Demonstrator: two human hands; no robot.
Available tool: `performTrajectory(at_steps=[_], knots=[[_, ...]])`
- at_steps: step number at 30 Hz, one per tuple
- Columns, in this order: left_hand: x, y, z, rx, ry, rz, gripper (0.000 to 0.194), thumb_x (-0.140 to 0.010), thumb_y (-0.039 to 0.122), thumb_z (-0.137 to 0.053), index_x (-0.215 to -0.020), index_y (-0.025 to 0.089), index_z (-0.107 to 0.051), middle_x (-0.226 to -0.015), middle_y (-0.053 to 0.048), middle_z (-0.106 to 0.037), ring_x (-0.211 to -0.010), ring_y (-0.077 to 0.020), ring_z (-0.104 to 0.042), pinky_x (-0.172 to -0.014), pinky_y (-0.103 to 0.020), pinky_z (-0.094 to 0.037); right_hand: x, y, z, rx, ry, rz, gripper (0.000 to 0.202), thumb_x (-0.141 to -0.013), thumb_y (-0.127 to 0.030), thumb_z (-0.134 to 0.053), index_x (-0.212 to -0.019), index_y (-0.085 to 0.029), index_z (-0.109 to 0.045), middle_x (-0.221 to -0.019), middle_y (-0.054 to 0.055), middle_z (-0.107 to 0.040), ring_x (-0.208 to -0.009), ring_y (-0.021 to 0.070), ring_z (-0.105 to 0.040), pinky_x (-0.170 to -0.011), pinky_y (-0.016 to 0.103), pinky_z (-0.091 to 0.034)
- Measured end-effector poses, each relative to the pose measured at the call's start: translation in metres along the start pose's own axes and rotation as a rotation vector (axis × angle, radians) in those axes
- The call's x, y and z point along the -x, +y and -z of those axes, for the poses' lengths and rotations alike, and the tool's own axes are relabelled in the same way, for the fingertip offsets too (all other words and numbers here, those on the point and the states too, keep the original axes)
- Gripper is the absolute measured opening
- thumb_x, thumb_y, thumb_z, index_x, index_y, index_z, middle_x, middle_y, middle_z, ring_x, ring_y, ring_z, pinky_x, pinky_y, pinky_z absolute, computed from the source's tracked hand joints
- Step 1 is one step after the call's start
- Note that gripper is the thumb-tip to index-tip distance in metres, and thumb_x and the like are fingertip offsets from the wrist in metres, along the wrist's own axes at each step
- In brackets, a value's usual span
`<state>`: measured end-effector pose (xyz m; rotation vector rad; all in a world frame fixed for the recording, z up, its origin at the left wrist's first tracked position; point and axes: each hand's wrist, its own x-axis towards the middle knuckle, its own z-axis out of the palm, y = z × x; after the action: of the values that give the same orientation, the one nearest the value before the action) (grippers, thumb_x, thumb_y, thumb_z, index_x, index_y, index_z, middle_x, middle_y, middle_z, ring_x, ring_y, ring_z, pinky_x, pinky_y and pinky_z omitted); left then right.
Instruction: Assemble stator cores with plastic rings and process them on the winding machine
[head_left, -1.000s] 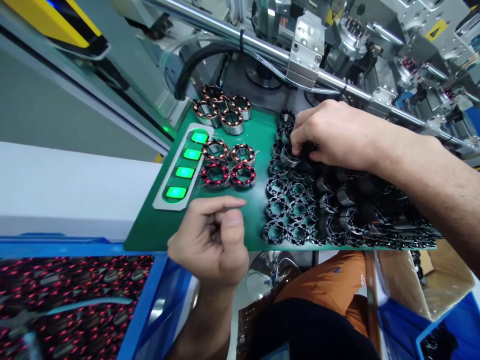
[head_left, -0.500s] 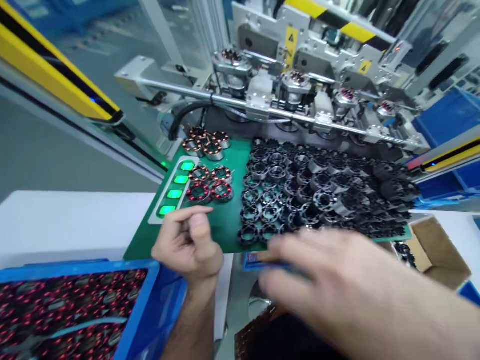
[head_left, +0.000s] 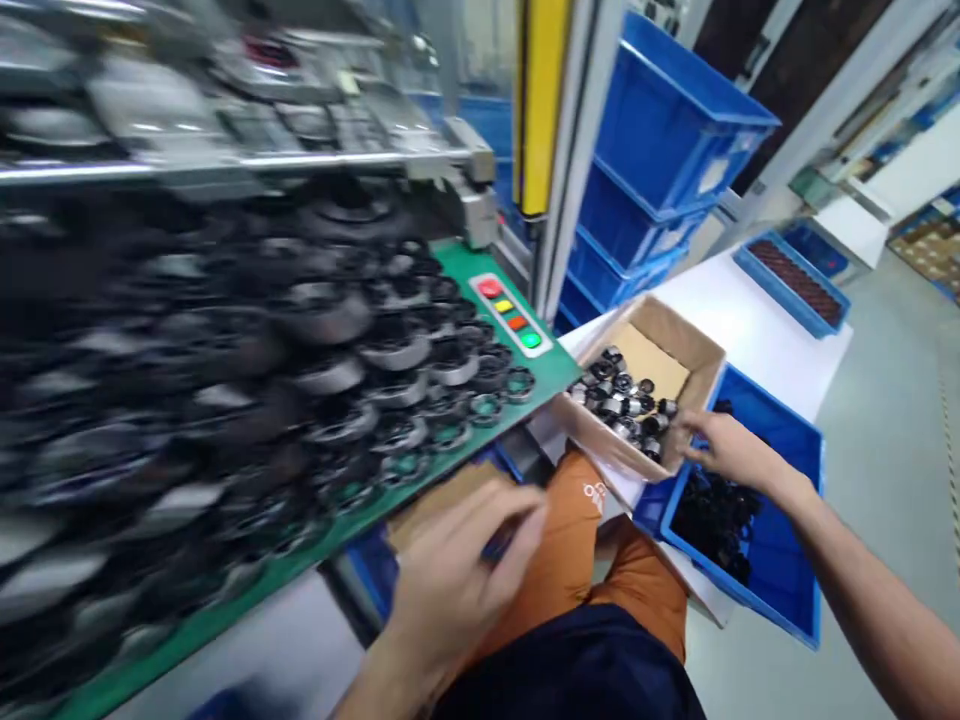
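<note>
My right hand (head_left: 724, 450) reaches down at the wall between the cardboard box (head_left: 697, 345) and a blue bin (head_left: 806, 470). Its fingers are bent and apart, and I see nothing in them. Small black-and-metal ring parts (head_left: 622, 400) lie heaped in the box; black parts (head_left: 716, 520) fill the bottom of the bin. My left hand (head_left: 469, 570), smeared by motion, hangs in front of the green work plate (head_left: 450, 262). Its thumb and forefinger curl toward each other around a gap with nothing visible in it. Rows of black-and-metal ring cores (head_left: 397, 350) cover the plate.
A panel of coloured buttons (head_left: 514, 315) sits at the plate's right corner, beside a yellow upright post (head_left: 545, 110). Blue crates (head_left: 675, 110) are stacked behind. On the white table (head_left: 712, 290) stands a blue tray (head_left: 795, 280) of reddish parts. Machine fixtures line the back.
The view has swung right, from the copper-wound rings and machine to the cardboard box and blue bin. My right hand has moved right to the box's edge, away from the ring cores.
</note>
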<state>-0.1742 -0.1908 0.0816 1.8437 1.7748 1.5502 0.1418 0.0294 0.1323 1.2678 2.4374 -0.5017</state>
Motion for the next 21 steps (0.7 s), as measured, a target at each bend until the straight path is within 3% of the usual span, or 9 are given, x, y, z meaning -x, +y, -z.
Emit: performTrajectory(at_steps=[3, 5, 7, 9, 13, 18, 21], knots=[[-0.077, -0.012, -0.095, -0.169, -0.435, -0.085, 0.019, -0.117, 0.016, -0.063, -0.120, 0.023, -0.080, -0.112, -0.004, -0.084, -0.100, -0.0178, -0.080, -0.094, -0.029, -0.066, -0.053, 0.021, -0.013, -0.018, 0.049, -0.051, 0.033, -0.114, -0.025, -0.077, -0.145, -0.017, -0.077, -0.145, 0.016, -0.082, -0.134, 0.0308, -0.081, -0.122, 0.052, -0.065], [-0.124, -0.021, -0.151, -0.307, -0.618, -0.092, 0.025, -0.115, 0.013, -0.064, -0.130, 0.020, -0.082, -0.133, -0.011, -0.084, -0.129, -0.0260, -0.078, -0.112, -0.037, -0.064, -0.086, 0.027, -0.015, -0.023, 0.053, -0.055, 0.041, -0.115, -0.037, -0.081, -0.150, -0.018, -0.075, -0.153, 0.014, -0.077, -0.139, 0.0314, -0.077, -0.121, 0.057, -0.066], [-0.159, -0.031, -0.194, -0.387, -0.740, -0.102, 0.032, -0.110, 0.007, -0.062, -0.131, 0.017, -0.084, -0.137, -0.016, -0.084, -0.135, -0.0313, -0.076, -0.111, -0.040, -0.064, -0.113, 0.030, -0.014, -0.032, 0.028, -0.042, 0.045, -0.114, -0.044, -0.083, -0.151, -0.019, -0.074, -0.156, 0.014, -0.074, -0.138, 0.0314, -0.076, -0.118, 0.057, -0.068], [-0.179, -0.044, -0.223, -0.452, -0.854, -0.106, 0.038, -0.107, 0.003, -0.061, -0.132, 0.015, -0.086, -0.136, -0.019, -0.085, -0.134, -0.0327, -0.077, -0.109, -0.040, -0.063, -0.133, 0.035, -0.009, -0.042, -0.017, -0.017, 0.043, -0.115, -0.043, -0.083, -0.150, -0.020, -0.075, -0.154, 0.014, -0.075, -0.135, 0.0304, -0.077, -0.116, 0.055, -0.069], [-0.189, -0.064, -0.244, -0.551, -1.018, -0.087, 0.038, -0.106, 0.004, -0.063, -0.131, 0.016, -0.090, -0.132, -0.018, -0.088, -0.126, -0.0328, -0.083, -0.106, -0.038, -0.063, -0.149, 0.044, -0.003, -0.056, -0.118, 0.037, 0.041, -0.111, -0.034, -0.086, -0.149, -0.019, -0.076, -0.150, 0.012, -0.077, -0.134, 0.0291, -0.078, -0.118, 0.053, -0.068], [-0.188, -0.071, -0.239, -0.586, -1.044, -0.080, 0.041, -0.110, 0.012, -0.063, -0.140, 0.022, -0.089, -0.142, -0.016, -0.087, -0.135, -0.0338, -0.083, -0.113, -0.040, -0.062, -0.147, 0.044, -0.019, -0.008, -0.126, -0.026, 0.068, -0.105, -0.036, -0.094, -0.165, -0.020, -0.067, -0.156, 0.015, -0.075, -0.140, 0.0327, -0.076, -0.125, 0.057, -0.063], [-0.193, -0.063, -0.233, -0.588, -1.012, -0.048, 0.040, -0.110, 0.015, -0.063, -0.138, 0.025, -0.090, -0.138, -0.014, -0.089, -0.133, -0.0347, -0.083, -0.112, -0.040, -0.064, -0.141, 0.040, -0.033, 0.024, -0.082, -0.088, 0.059, -0.110, -0.037, -0.088, -0.162, -0.019, -0.068, -0.154, 0.014, -0.076, -0.136, 0.0319, -0.077, -0.121, 0.058, -0.065]])
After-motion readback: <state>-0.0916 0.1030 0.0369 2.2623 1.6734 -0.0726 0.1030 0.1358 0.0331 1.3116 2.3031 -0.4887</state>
